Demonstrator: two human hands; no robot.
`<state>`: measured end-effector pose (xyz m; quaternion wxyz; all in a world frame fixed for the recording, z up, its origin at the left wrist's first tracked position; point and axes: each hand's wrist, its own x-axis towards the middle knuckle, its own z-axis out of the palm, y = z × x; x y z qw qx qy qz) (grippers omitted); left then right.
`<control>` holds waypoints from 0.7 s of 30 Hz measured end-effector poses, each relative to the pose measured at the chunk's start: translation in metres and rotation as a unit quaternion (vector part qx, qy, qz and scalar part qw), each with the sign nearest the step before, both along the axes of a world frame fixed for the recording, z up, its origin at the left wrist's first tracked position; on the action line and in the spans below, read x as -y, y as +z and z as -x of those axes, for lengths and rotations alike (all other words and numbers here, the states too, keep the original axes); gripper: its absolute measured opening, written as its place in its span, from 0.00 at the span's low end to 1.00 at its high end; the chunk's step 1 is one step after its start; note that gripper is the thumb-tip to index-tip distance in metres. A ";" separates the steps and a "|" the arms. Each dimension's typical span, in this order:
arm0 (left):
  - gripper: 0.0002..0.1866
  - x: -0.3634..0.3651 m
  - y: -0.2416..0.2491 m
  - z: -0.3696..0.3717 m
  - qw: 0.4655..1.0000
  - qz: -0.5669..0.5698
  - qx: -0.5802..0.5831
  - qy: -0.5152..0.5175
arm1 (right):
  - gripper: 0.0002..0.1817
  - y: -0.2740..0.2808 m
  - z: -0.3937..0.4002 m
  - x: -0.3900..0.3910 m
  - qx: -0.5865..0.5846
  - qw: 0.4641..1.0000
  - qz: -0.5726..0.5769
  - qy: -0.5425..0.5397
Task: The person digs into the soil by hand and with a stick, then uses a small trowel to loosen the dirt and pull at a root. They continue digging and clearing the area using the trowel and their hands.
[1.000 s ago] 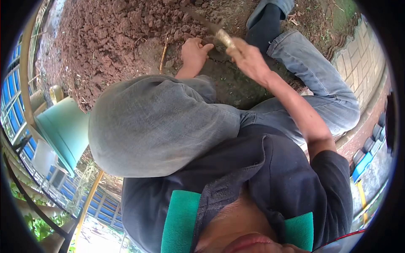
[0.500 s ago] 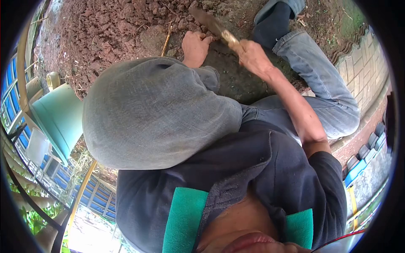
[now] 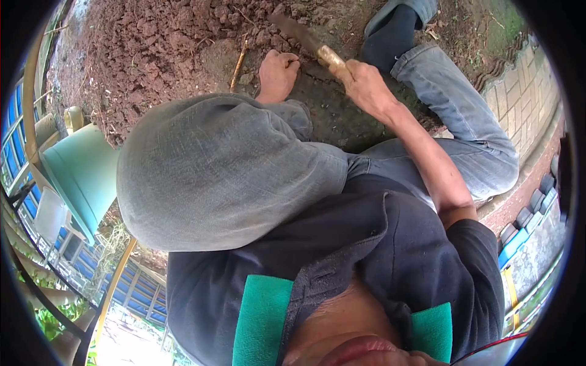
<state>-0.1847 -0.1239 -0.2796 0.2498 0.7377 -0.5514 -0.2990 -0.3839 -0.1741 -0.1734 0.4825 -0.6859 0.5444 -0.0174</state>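
Note:
In the head view my right hand point(image 3: 368, 90) is wrapped round the pale wooden handle of a knife point(image 3: 302, 35). Its broad, brown, dirt-stained blade slants up and left over the soil. Left of the handle, my left hand point(image 3: 277, 74) rests low at the ground with its fingers curled in. Whatever it might hold is hidden. Blade and left hand are apart. Beside the left hand a thin brown stick point(image 3: 240, 61) lies on the dark soil point(image 3: 336, 113).
Loose reddish clods point(image 3: 165, 55) spread at upper left. My bent knee point(image 3: 226, 171) blocks much of the near ground; my other foot point(image 3: 390, 39) is at upper right. A pale green bucket point(image 3: 82, 177) stands at left. Paving point(image 3: 519, 91) and small dark pots point(image 3: 537, 200) lie at right.
My left hand has shifted slightly left and its fingers have curled in more. The knife has moved slightly left, still in my right hand.

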 end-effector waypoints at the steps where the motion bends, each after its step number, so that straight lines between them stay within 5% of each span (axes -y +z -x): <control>1: 0.09 -0.005 -0.004 0.001 1.000 0.003 0.002 0.005 | 0.22 0.011 0.000 -0.002 0.019 0.997 0.067 0.017; 3: 0.09 -0.004 -0.004 0.004 1.000 0.003 0.012 0.011 | 0.22 0.026 -0.005 0.000 0.064 0.975 0.205 0.049; 7: 0.12 0.001 0.024 -0.006 0.993 0.114 0.035 0.007 | 0.21 -0.038 0.001 -0.027 -0.075 0.989 0.126 0.019; 10: 0.10 0.008 0.015 -0.040 0.961 0.136 0.153 0.185 | 0.22 -0.053 0.013 -0.029 -0.008 0.999 0.013 -0.044; 15: 0.09 -0.023 -0.015 -0.089 0.973 -0.024 0.213 0.083 | 0.28 -0.031 -0.001 -0.043 0.098 0.884 -0.256 -0.378; 17: 0.11 -0.038 0.000 -0.097 0.967 -0.021 0.253 -0.031 | 0.27 -0.028 -0.017 -0.041 0.083 0.892 -0.304 -0.325; 21: 0.14 -0.113 -0.016 -0.114 0.939 -0.055 0.251 0.230 | 0.27 -0.045 -0.071 -0.037 0.059 0.901 -0.358 -0.237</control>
